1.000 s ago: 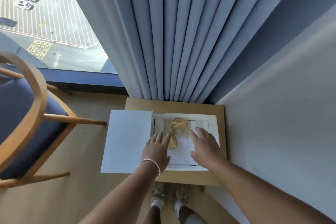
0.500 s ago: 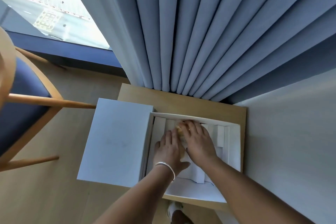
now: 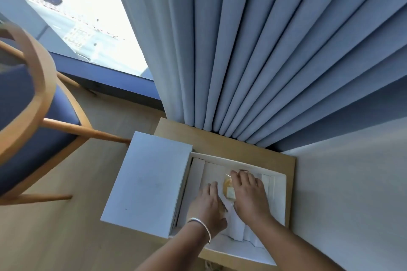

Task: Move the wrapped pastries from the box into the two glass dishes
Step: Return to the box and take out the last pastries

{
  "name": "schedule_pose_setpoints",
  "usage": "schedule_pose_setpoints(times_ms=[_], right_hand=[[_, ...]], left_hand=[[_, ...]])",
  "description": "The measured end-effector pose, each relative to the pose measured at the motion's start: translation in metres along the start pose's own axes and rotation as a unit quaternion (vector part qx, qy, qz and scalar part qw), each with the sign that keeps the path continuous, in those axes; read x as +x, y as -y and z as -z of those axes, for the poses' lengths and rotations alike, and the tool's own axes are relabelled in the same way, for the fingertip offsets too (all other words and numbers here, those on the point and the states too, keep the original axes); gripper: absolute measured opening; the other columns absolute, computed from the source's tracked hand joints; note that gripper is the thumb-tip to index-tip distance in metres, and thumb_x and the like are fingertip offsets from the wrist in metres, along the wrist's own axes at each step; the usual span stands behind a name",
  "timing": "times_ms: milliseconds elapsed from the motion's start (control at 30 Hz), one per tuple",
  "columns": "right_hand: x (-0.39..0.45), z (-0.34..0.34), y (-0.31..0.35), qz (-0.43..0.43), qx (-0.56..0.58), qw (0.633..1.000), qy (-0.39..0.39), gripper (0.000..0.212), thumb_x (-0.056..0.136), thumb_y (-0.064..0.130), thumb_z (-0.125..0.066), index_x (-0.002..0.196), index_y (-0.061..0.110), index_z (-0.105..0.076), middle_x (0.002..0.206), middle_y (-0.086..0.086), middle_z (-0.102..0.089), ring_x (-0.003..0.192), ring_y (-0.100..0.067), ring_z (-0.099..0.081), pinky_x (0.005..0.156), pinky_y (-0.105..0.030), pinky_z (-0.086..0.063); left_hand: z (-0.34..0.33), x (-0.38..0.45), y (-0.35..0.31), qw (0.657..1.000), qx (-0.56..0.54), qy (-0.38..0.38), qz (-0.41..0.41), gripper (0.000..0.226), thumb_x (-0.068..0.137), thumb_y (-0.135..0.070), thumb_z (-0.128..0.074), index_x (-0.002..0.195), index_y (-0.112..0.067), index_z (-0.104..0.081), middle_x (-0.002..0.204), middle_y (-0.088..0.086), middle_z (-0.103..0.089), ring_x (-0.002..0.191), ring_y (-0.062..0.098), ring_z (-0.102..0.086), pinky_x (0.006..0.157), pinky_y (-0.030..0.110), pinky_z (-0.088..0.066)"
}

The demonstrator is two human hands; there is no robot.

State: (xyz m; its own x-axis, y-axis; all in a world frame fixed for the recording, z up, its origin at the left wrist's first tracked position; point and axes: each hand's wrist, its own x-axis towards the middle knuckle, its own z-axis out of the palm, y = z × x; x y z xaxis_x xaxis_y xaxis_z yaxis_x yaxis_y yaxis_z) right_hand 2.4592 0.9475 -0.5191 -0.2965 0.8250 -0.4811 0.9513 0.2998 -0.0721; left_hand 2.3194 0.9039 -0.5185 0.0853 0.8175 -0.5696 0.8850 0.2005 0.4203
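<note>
**Both hands in the box, pastry showing between them**

Reaching down into the open white box [image 3: 279,185] on the small wooden counter [image 3: 220,143], both at once. Left hand [image 3: 207,207], silver bangle [image 3: 201,225] at the wrist, lying palm-down over the box's white paper lining, fingers stretched forward and loosely together; whether anything sits under that palm cannot be told. Right hand [image 3: 250,196] just beside it, fingers spread and curved down over the far middle of the box, its grip partly closed around something hidden beneath; what, cannot be told for sure. Between the two hands, a golden wrapped pastry [image 3: 229,189] uncovered, touching the inner edge of the right hand.

Compared with half a second ago: hands drawn slightly apart, the pastry now plainly visible where only a sliver showed under the right fingertips. Compared with a second ago: hands deeper inside the box rather than resting at its near edge.

Box lid [image 3: 147,180] folded open to the left, overhanging the counter. Blue curtain [image 3: 253,50] behind, blue-cushioned wooden chair [image 3: 33,116] at left. No glass dishes in view.
</note>
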Motion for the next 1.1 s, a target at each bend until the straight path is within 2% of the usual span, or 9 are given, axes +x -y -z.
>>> schedule_pose_setpoints(times_ms=[167,333,467,567,667,800,933,1100], right_hand=[[-0.03,0.042,0.002,-0.015,0.028,0.999,-0.001,0.092,0.078,0.046,-0.068,0.15,0.024,-0.015,0.146,0.002,-0.034,0.132,-0.02,-0.033,0.105,-0.032,-0.032],[-0.051,0.098,0.037,0.0,0.061,0.998,-0.003,0.094,0.077,0.049,-0.06,0.152,0.026,-0.009,0.144,0.005,-0.032,0.132,-0.018,-0.032,0.104,-0.03,-0.032],[-0.055,0.139,0.09,0.044,0.01,0.999,-0.022,0.097,0.076,0.055,-0.059,0.152,0.028,-0.006,0.15,0.009,-0.027,0.137,-0.013,-0.029,0.109,-0.028,-0.029],[-0.053,0.164,0.149,0.108,-0.047,0.991,-0.059,0.098,0.075,0.054,-0.059,0.153,0.026,-0.006,0.149,0.011,-0.028,0.136,-0.01,-0.03,0.112,-0.027,-0.022],[-0.052,0.18,0.223,0.201,-0.084,0.974,-0.068,0.099,0.076,0.049,-0.059,0.154,0.023,-0.004,0.148,0.009,-0.03,0.136,-0.014,-0.031,0.117,-0.032,-0.012],[-0.07,0.182,0.34,0.341,-0.116,0.93,-0.077,0.097,0.077,0.045,-0.056,0.154,0.022,-0.001,0.148,0.009,-0.029,0.139,-0.013,-0.027,0.12,-0.033,-0.003],[-0.115,0.17,0.46,0.467,-0.135,0.868,-0.096,0.096,0.074,0.052,-0.055,0.153,0.024,-0.008,0.149,0.01,-0.031,0.14,-0.013,-0.027,0.119,-0.032,-0.006],[-0.188,0.15,0.573,0.558,-0.132,0.814,-0.097,0.093,0.073,0.052,-0.056,0.151,0.027,-0.011,0.142,0.009,-0.038,0.134,-0.013,-0.034,0.118,-0.028,-0.015]], left_hand=[[0.05,-0.045,-0.001,0.996,-0.073,-0.058,-0.001,0.086,0.075,-0.043,-0.055,0.146,-0.018,-0.013,0.144,-0.003,-0.029,0.129,0.015,-0.035,0.105,0.025,-0.034],[0.099,-0.094,0.013,0.985,-0.11,-0.132,0.02,0.087,0.068,-0.058,-0.049,0.144,-0.028,-0.018,0.141,-0.011,-0.029,0.127,0.009,-0.038,0.098,0.027,-0.041],[0.131,-0.141,0.053,0.961,-0.142,-0.216,0.097,0.08,0.065,-0.058,-0.047,0.139,-0.036,-0.023,0.136,-0.018,-0.031,0.122,0.001,-0.041,0.091,0.024,-0.042],[0.151,-0.188,0.107,0.928,-0.156,-0.289,0.178,0.081,0.065,-0.059,-0.044,0.139,-0.035,-0.023,0.139,-0.018,-0.029,0.124,0.001,-0.04,0.095,0.022,-0.039],[0.164,-0.251,0.166,0.893,-0.175,-0.331,0.251,0.089,0.065,-0.06,-0.052,0.143,-0.032,-0.019,0.142,-0.012,-0.024,0.122,0.006,-0.043,0.091,0.021,-0.04],[0.164,-0.349,0.232,0.82,-0.177,-0.411,0.357,0.086,0.066,-0.058,-0.053,0.143,-0.033,-0.023,0.143,-0.014,-0.027,0.125,0.004,-0.041,0.092,0.021,-0.04],[0.146,-0.445,0.283,0.759,-0.179,-0.459,0.426,0.088,0.066,-0.056,-0.053,0.145,-0.032,-0.022,0.147,-0.011,-0.025,0.134,0.006,-0.03,0.1,0.017,-0.031],[0.112,-0.555,0.333,0.702,-0.182,-0.486,0.488,0.087,0.071,-0.05,-0.056,0.146,-0.026,-0.02,0.147,-0.006,-0.026,0.135,0.011,-0.028,0.104,0.02,-0.03]])
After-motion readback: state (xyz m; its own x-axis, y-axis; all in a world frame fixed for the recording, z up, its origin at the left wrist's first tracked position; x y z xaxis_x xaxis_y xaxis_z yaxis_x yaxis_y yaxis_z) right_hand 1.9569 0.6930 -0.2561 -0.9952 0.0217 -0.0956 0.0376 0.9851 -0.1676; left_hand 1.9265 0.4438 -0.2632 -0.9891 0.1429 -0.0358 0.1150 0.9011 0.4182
